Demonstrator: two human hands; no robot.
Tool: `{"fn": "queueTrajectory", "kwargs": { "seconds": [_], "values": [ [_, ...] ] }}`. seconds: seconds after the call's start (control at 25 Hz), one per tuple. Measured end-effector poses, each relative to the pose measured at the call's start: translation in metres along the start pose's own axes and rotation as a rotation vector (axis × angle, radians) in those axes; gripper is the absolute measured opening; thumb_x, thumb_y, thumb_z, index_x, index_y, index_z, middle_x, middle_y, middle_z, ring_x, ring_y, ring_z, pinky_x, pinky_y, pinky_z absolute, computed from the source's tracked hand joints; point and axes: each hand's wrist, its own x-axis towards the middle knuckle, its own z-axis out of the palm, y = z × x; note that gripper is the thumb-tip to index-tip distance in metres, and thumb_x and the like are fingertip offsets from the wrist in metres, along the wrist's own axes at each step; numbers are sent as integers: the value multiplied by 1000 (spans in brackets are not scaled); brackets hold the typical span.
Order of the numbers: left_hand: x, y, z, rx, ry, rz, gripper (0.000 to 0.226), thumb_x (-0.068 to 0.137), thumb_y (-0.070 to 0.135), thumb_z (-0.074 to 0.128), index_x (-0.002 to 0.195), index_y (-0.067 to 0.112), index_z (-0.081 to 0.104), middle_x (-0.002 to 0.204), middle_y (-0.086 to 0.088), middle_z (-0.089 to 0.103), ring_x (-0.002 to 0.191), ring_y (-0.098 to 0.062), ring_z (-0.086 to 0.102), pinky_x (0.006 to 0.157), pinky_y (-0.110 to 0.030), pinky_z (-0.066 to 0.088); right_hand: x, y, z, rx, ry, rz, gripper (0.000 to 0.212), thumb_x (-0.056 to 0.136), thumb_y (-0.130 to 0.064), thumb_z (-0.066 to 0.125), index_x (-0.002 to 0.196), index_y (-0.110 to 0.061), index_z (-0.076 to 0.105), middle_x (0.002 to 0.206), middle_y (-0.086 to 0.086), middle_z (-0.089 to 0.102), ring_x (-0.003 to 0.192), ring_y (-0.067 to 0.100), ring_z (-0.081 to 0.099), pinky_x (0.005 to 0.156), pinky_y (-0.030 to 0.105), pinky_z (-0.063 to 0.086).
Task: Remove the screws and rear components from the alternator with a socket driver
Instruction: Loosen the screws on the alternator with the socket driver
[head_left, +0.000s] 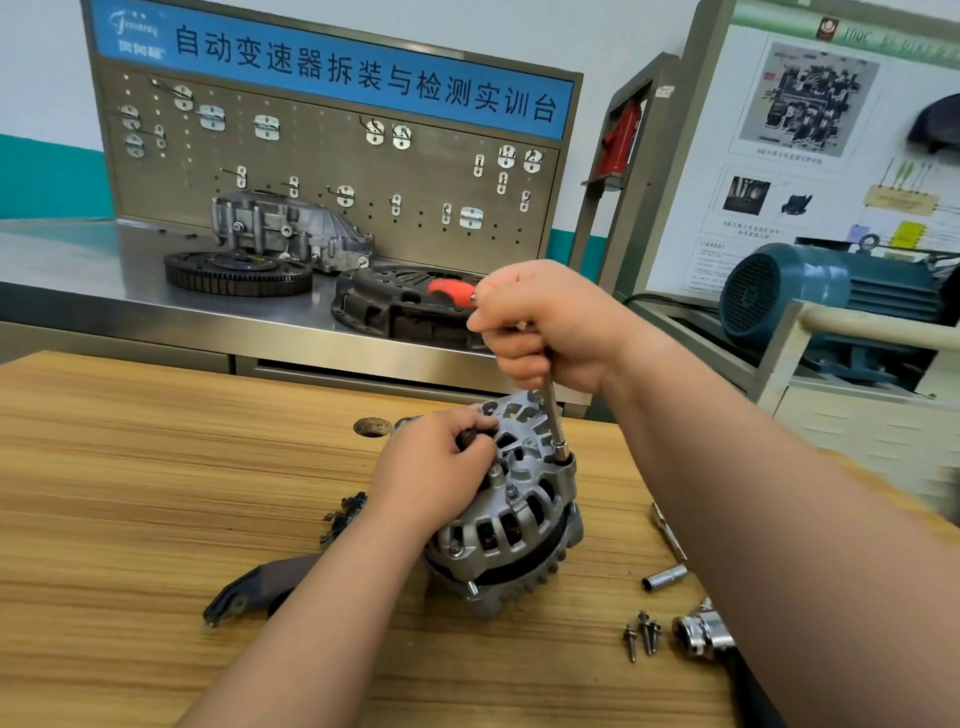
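Grips socket driver (551, 415) with clenched fingers of right hand (540, 322), socket down on rear rim of alternator (511, 525), standing on desk (156, 467). Pinches dark part atop alternator with left hand (434, 467) fingers.

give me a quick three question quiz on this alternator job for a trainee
1. True or false: the socket driver has its tip down on the rim of the alternator.
2. The left hand holds the alternator. What does the right hand grip? A) a hammer B) the socket driver C) nothing
3. Fill in: the loose screws lie on the wooden table to the alternator's ____.
Key: 1 true; 2 B; 3 right.
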Motion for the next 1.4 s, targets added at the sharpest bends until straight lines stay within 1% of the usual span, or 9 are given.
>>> {"fn": "queueTrajectory", "kwargs": {
  "seconds": [0.24,0.36,0.52,0.68,0.8,0.96,1.16,1.28,1.4],
  "values": [
    [7,-7,0,-53,-8,54,24,79,26,61,89,45,70,109,29,63,78,8,59,68,-15,46,3,-5,-5,254,-301,107,34,79,-5,44,48,-17,44,36,-7,27,31,8,16,38,14,17],
    [11,-9,-2,-133,-70,70,27,80,23,62,83,49,69,110,29,63,89,14,57,76,-12,44,4,5,8,-11,200,-10,21,89,-8,54,71,-1,63,44,-1,31,36,12,29,41,23,27],
    [9,1,-6,-63,-103,70,32,81,20,59,77,51,63,111,21,66,93,2,61,83,-25,50,-1,17,16,-348,839,-259,35,84,-15,60,54,-15,42,51,-3,43,56,22,50,64,41,51],
    [-1,31,-12,-186,-126,176,32,59,38,49,87,43,65,94,5,72,87,-23,66,81,-42,53,4,12,16,-254,506,-217,32,83,-6,58,56,-12,45,49,4,44,45,20,51,57,39,49],
    [-4,49,-6,-387,-266,247,25,67,29,55,86,20,68,83,1,73,83,-16,67,80,-35,52,4,9,10,-107,254,-199,41,84,3,54,52,-14,36,40,0,32,39,16,33,48,28,33],
    [-4,47,6,-133,-144,338,25,83,44,45,71,34,64,78,10,71,82,-12,64,80,-42,49,-1,2,-2,250,-161,-65,31,73,0,50,51,-14,35,37,-4,25,45,15,15,47,24,23],
    [-9,43,10,44,18,447,23,89,34,47,67,41,43,60,28,59,60,3,53,53,-11,37,0,15,10,-49,353,-178,33,88,-1,55,57,-3,43,46,5,37,44,17,38,53,31,39],
    [-11,44,12,126,83,504,33,88,24,48,63,37,31,47,14,40,52,-14,48,46,-24,26,-4,21,19,-370,722,-308,25,85,-11,60,63,-2,52,53,1,48,55,13,47,64,35,49],
    [-11,43,11,105,60,551,18,94,21,47,78,23,55,69,16,60,87,-10,51,74,-25,37,-2,12,14,-288,511,-224,28,85,-4,57,59,-2,47,48,2,43,47,13,44,62,42,48]
  ]
}}
